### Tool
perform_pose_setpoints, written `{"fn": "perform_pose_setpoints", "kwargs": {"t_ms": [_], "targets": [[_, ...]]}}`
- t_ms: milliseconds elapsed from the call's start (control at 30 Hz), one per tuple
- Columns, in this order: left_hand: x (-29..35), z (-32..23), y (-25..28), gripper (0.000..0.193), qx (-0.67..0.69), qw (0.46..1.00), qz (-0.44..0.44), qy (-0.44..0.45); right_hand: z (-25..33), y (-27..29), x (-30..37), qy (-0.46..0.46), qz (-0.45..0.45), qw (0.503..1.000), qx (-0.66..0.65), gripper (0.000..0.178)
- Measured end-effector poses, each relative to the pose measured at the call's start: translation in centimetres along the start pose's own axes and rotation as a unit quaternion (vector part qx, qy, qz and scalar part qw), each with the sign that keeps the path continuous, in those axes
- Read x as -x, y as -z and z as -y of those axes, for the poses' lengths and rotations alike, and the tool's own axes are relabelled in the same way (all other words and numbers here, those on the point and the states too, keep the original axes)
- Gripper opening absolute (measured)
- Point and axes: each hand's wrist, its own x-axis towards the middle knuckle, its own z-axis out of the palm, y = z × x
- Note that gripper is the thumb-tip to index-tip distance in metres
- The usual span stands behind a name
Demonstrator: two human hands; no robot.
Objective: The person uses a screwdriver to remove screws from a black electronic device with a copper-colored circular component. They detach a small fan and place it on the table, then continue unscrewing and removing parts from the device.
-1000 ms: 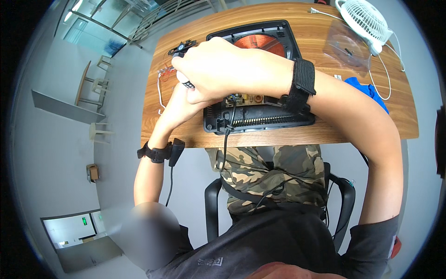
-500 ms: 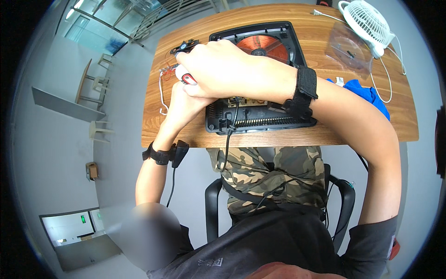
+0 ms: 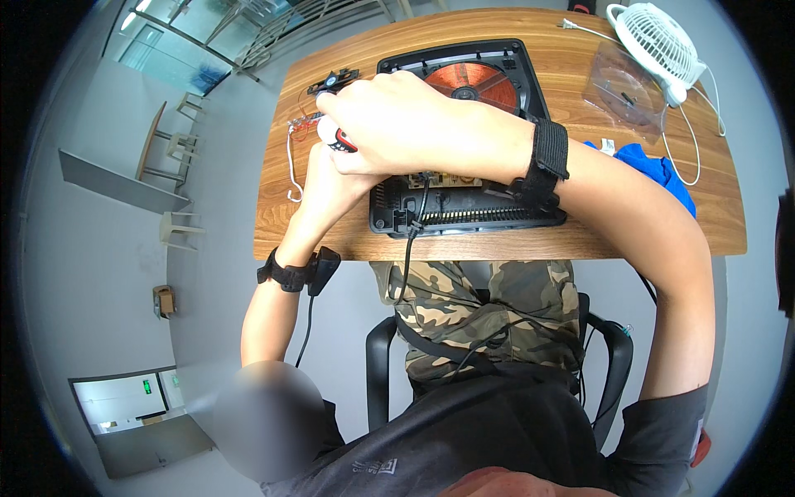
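Observation:
My right hand (image 3: 406,116) reaches across to the left, over an opened black induction cooker (image 3: 497,207) whose copper coil (image 3: 476,83) is exposed. Its fingers are closed around a tool with a red and white handle (image 3: 338,138). My left hand (image 3: 331,182) lies under the right one, at the cooker's left edge. It is mostly covered, so its grip is hidden. Just left of both hands lies a small circuit board with red and white wires (image 3: 300,126), with a small black part (image 3: 333,81) behind it.
The wooden table (image 3: 580,244) also carries a white desk fan (image 3: 654,37), a clear plastic package (image 3: 621,87), a blue cloth (image 3: 654,170) and a white cable (image 3: 704,157). A black cord (image 3: 410,248) hangs off the front edge toward my chair.
Both hands stay in nearly the same spot by the cooker's left edge. The tool's red and white handle shows a little more now.

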Motion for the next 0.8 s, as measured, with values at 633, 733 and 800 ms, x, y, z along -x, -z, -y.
{"fn": "perform_pose_setpoints", "kwargs": {"t_ms": [633, 733, 800], "targets": [[1.8, 3.1, 1.7, 0.029, 0.062, 0.975, 0.163, 0.137, -0.1, 2.5, -0.9, -0.024, -0.05, 0.998, -0.037, 0.045], [2.2, 3.2, 0.9, 0.029, 0.076, 0.979, 0.157, 0.108, -0.2, 2.3, -1.4, -0.016, -0.05, 0.998, -0.039, 0.047], [1.2, 2.1, 0.7, 0.027, 0.051, 0.978, 0.18, 0.097, -0.3, 2.9, -1.6, -0.026, -0.048, 0.998, -0.024, 0.046]]}}
